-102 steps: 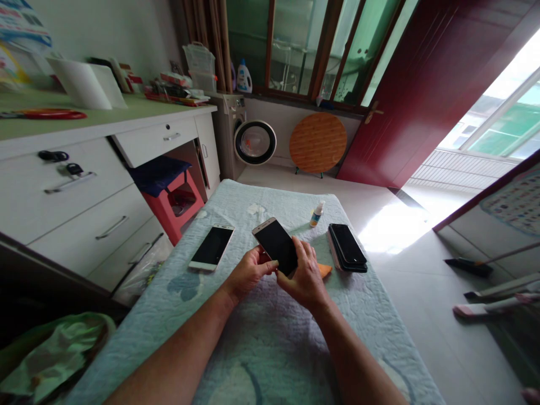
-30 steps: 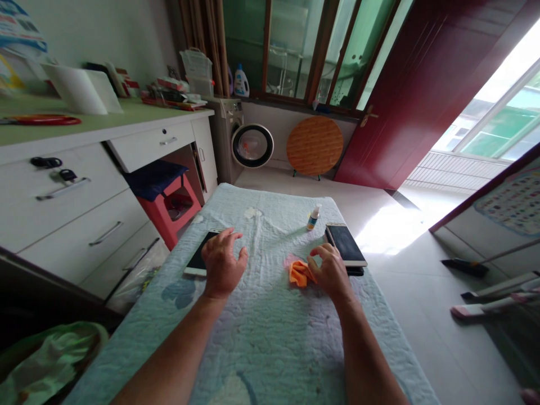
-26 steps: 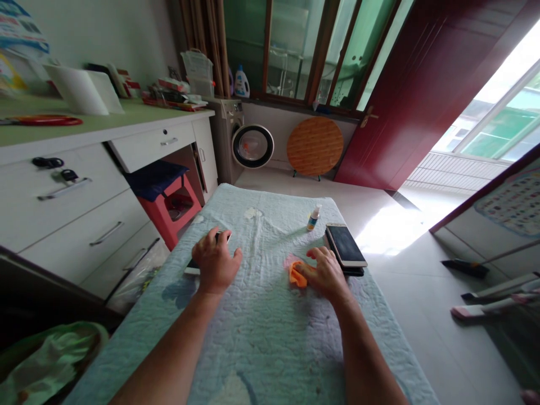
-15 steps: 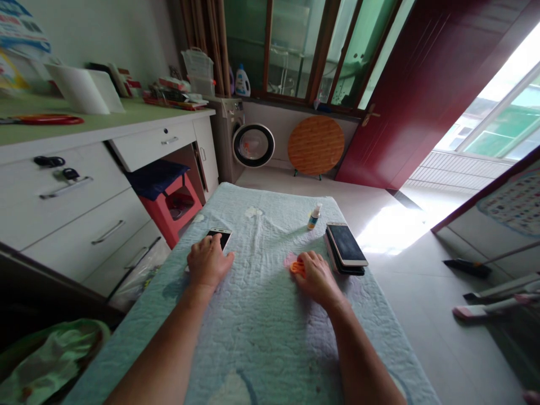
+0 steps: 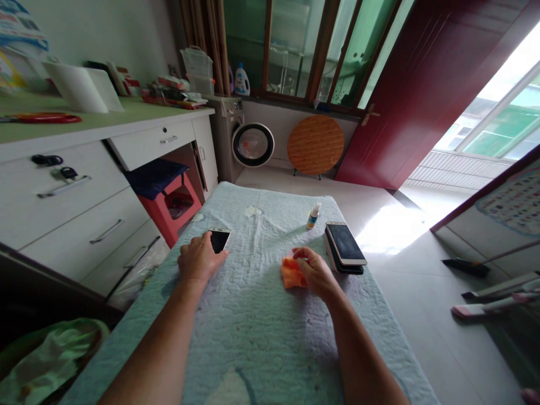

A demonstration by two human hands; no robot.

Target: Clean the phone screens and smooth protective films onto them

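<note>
A white-framed smartphone point(image 5: 219, 241) with a dark screen lies at the left of the covered table. My left hand point(image 5: 198, 260) grips it by the edges, fingers along its left side and thumb at the lower right, hiding its lower part. Toward the middle right, an orange cloth point(image 5: 292, 274) is pinched between the thumb and fingers of my right hand point(image 5: 315, 271). Part of the cloth drapes left of those fingers, just at or above the tabletop. Right of this hand sits a stack of phones point(image 5: 346, 244), a light-framed one on top.
A small spray bottle point(image 5: 313, 216) stands upright near the far right of the quilted table cover point(image 5: 253, 337). White drawers point(image 5: 76, 208) and a red stool point(image 5: 171, 211) border the left side. Behind are a washing machine with its door open point(image 5: 253, 145) and a round wooden tabletop point(image 5: 316, 145).
My left hand has shifted left, off the phone's screen to its edge, so more screen shows. The orange cloth, bunched under my right hand before, now hangs opened out from its fingers.
</note>
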